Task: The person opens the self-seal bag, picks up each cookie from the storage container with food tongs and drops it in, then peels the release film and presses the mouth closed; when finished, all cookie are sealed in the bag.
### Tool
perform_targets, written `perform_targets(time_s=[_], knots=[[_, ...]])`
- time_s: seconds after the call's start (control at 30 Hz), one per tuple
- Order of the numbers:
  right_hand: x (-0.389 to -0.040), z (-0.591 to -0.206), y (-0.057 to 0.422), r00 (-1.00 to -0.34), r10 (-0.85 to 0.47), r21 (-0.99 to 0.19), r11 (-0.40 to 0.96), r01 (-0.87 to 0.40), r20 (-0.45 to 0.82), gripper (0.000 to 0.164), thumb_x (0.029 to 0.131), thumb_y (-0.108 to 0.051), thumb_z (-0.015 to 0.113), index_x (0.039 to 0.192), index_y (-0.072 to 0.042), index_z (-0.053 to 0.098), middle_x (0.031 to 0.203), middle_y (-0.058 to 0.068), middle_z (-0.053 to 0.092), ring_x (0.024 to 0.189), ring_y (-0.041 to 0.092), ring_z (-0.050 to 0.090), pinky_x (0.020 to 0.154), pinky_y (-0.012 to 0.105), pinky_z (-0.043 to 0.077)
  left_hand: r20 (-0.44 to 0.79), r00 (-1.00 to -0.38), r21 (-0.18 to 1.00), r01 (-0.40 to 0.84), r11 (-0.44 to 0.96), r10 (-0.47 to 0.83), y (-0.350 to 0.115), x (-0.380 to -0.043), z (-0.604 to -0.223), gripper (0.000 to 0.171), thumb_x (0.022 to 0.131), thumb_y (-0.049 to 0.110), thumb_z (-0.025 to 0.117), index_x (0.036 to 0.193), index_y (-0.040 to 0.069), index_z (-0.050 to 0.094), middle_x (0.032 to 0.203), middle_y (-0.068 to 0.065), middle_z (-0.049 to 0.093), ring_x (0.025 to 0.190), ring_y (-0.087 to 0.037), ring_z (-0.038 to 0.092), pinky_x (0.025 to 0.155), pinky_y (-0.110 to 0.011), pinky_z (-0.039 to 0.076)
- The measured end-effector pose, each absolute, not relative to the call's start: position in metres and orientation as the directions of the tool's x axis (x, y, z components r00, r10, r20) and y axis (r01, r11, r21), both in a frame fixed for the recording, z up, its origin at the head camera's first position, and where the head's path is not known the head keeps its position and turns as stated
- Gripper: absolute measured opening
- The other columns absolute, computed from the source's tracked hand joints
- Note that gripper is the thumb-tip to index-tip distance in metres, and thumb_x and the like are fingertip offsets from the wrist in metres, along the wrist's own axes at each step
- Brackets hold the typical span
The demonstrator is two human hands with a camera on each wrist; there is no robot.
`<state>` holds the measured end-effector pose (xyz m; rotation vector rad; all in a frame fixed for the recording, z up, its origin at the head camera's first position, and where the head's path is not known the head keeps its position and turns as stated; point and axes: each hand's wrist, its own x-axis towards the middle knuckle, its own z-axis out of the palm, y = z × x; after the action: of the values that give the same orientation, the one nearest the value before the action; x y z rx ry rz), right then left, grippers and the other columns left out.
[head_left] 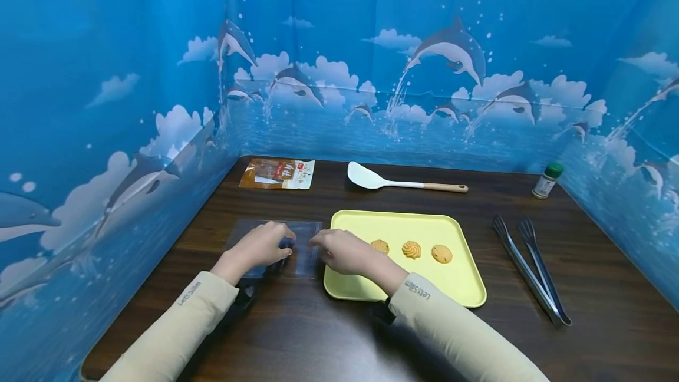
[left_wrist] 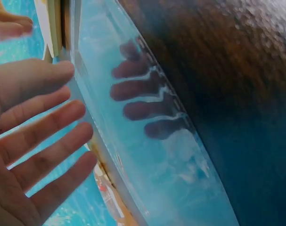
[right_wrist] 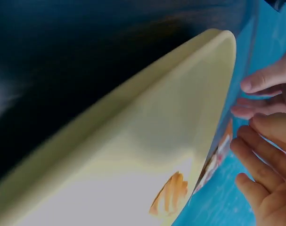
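Observation:
A clear, shiny, flat rectangular plastic piece [head_left: 305, 264] lies on the dark table, left of a yellow tray [head_left: 424, 285]. My left hand [head_left: 262, 247] is over the plastic, palm down in the head view. In the left wrist view its fingers [left_wrist: 53, 150] are spread and hold nothing, and the glossy plastic surface [left_wrist: 138, 160] mirrors them. Over the tray's left side hovers my right hand [head_left: 342, 252], fingertips pointing toward the left hand. Its fingers [right_wrist: 258, 165] look loosely extended with nothing between them. Two round cookies [head_left: 442, 254] and a swirled one [head_left: 411, 249] sit on the tray.
Along the back lie a brown snack packet [head_left: 278, 173] and a white spatula [head_left: 366, 177] with a wooden handle end. A green-capped shaker [head_left: 547, 181] stands far right, with metal tongs [head_left: 530, 273] nearer. Blue dolphin-print curtains [head_left: 339, 46] surround the table.

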<state>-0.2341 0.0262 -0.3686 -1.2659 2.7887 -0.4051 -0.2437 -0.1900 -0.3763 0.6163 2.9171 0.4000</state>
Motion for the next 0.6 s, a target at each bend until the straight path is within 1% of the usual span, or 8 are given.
perform_targets(time_s=[0.07,0.13,0.23,0.27,0.37,0.43,0.53,0.6], knots=[[-0.237,-0.371,0.018,-0.652,-0.759,-0.206,0.636,-0.744,0.01,0.027,0.097,-0.01,0.056,0.123,-0.009,0.067,0.121,0.005,0.067,0.106,0.017,0.065,0.086,0.029,0.054,-0.09,-0.911,0.267,0.368,0.891,0.403,-0.189,-0.245,-0.378,0.03,0.088,0.01,0.072,0.116,0.0,0.07,0.119,-0.016,0.068,0.093,-0.027,0.069,0.079,-0.041,0.054],[-0.24,-0.373,0.013,-0.646,-0.763,-0.163,0.641,-0.75,-0.027,0.023,0.097,-0.011,0.057,0.115,-0.012,0.071,0.112,0.003,0.068,0.098,0.015,0.066,0.08,0.027,0.053,-0.107,-0.913,0.249,0.359,0.899,0.394,-0.187,-0.245,-0.38,0.028,0.086,0.008,0.073,0.113,-0.001,0.071,0.116,-0.016,0.069,0.095,-0.029,0.068,0.081,-0.042,0.055],[-0.243,-0.376,0.01,-0.647,-0.759,-0.132,0.65,-0.749,-0.068,0.02,0.097,-0.011,0.057,0.105,-0.015,0.074,0.099,0.001,0.068,0.087,0.013,0.064,0.073,0.027,0.052,-0.106,-0.917,0.223,0.356,0.908,0.385,-0.184,-0.245,-0.383,0.02,0.084,0.006,0.075,0.102,0.0,0.073,0.104,-0.016,0.07,0.094,-0.032,0.068,0.08,-0.041,0.056],[-0.244,-0.376,0.01,-0.648,-0.758,-0.129,0.652,-0.747,-0.078,0.02,0.097,-0.011,0.056,0.103,-0.015,0.075,0.098,0.0,0.068,0.087,0.013,0.064,0.073,0.027,0.052,-0.095,-0.921,0.22,0.351,0.91,0.378,-0.183,-0.244,-0.383,0.016,0.083,0.005,0.076,0.098,0.001,0.073,0.1,-0.014,0.071,0.09,-0.031,0.068,0.077,-0.04,0.056],[-0.245,-0.376,0.011,-0.658,-0.746,-0.147,0.666,-0.732,-0.106,0.023,0.097,-0.011,0.055,0.108,-0.014,0.075,0.102,0.002,0.068,0.091,0.014,0.065,0.077,0.028,0.053,-0.036,-0.933,0.203,0.343,0.917,0.357,-0.183,-0.244,-0.385,0.004,0.082,0.004,0.076,0.085,0.006,0.075,0.088,-0.008,0.071,0.077,-0.026,0.067,0.068,-0.038,0.056],[-0.246,-0.376,0.011,-0.656,-0.746,-0.152,0.666,-0.73,-0.117,0.025,0.097,-0.01,0.054,0.112,-0.013,0.074,0.104,0.002,0.067,0.092,0.015,0.065,0.078,0.028,0.053,0.006,-0.944,0.204,0.324,0.924,0.33,-0.185,-0.244,-0.385,0.006,0.083,0.004,0.075,0.08,0.01,0.075,0.081,-0.004,0.07,0.069,-0.021,0.065,0.063,-0.037,0.054],[-0.246,-0.375,0.01,-0.646,-0.754,-0.158,0.657,-0.737,-0.119,0.028,0.095,-0.008,0.054,0.114,-0.013,0.073,0.104,0.002,0.067,0.088,0.013,0.062,0.077,0.027,0.052,0.04,-0.959,0.245,0.28,0.928,0.279,-0.193,-0.243,-0.382,0.01,0.087,0.007,0.072,0.078,0.012,0.074,0.077,0.0,0.068,0.062,-0.016,0.059,0.057,-0.034,0.05],[-0.245,-0.375,0.01,-0.64,-0.76,-0.161,0.65,-0.743,-0.114,0.029,0.094,-0.006,0.054,0.113,-0.013,0.073,0.104,0.001,0.066,0.085,0.011,0.059,0.075,0.026,0.051,0.054,-0.967,0.289,0.253,0.923,0.248,-0.199,-0.241,-0.377,0.01,0.089,0.009,0.07,0.08,0.011,0.073,0.076,0.0,0.066,0.06,-0.015,0.056,0.057,-0.033,0.047]])
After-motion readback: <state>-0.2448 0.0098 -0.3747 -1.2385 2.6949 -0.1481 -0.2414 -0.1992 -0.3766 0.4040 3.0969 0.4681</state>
